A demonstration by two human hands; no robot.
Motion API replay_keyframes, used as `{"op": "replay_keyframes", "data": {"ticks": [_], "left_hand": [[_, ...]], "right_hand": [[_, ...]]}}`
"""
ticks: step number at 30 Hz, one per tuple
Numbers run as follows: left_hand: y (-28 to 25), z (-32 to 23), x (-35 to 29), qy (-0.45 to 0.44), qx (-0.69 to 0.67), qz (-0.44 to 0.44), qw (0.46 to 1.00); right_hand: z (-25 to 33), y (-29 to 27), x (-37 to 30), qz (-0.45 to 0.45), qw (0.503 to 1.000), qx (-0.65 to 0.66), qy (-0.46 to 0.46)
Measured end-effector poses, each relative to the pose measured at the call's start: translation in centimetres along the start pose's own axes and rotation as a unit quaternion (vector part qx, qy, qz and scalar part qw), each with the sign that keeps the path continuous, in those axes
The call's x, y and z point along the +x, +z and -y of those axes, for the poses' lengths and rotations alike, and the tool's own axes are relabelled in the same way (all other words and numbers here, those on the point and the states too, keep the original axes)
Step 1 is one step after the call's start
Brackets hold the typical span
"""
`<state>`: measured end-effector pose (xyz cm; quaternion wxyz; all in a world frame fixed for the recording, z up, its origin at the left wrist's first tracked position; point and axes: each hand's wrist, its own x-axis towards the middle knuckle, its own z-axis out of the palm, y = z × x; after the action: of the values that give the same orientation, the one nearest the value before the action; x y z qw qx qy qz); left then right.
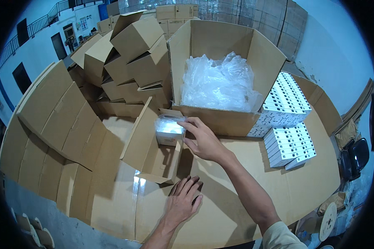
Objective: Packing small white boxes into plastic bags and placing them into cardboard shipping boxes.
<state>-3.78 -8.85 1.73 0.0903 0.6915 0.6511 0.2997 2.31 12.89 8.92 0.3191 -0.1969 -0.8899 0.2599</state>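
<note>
An open brown carton [149, 155] stands on the cardboard-covered table in front of me, its long flap raised on the left. At its far end sits a white box wrapped in clear plastic [169, 129]; the near part of the carton shows bare cardboard. My right hand [204, 140] reaches over the carton's right side, with thumb and fingers closed on the edge of the wrapped box. By the carton's near end, my left hand [182, 201] rests with fingers stretched out, holding nothing.
A large open carton [218, 119] full of clear plastic bags [220, 81] stands at the back. Stacked white boxes [289, 143] lie to its right. Brown cartons are piled at the back left [124, 70], and more line the left side [66, 120]. A black chair [355, 157] stands far right.
</note>
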Motion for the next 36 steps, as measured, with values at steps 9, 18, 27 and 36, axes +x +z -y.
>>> {"op": "replay_keyframes", "data": {"ticks": [9,18,27,36], "left_hand": [[1.7,-0.1,1.4,0.006,-0.007,-0.022,1.000],[3.8,-0.7,8.0,0.037,-0.026,-0.013,0.999],[4.5,0.6,13.7,-0.004,-0.028,-0.010,1.000],[5.2,0.9,13.7,-0.003,-0.031,0.003,1.000]], "right_hand": [[-2.5,-4.0,-9.8,-0.019,0.998,-0.016,0.063],[-2.8,-9.3,-18.6,-0.085,0.987,-0.097,0.099],[-4.7,-17.4,-27.0,-0.225,0.935,-0.249,0.112],[-6.8,-22.5,-33.3,-0.302,0.876,-0.313,0.209]]}}
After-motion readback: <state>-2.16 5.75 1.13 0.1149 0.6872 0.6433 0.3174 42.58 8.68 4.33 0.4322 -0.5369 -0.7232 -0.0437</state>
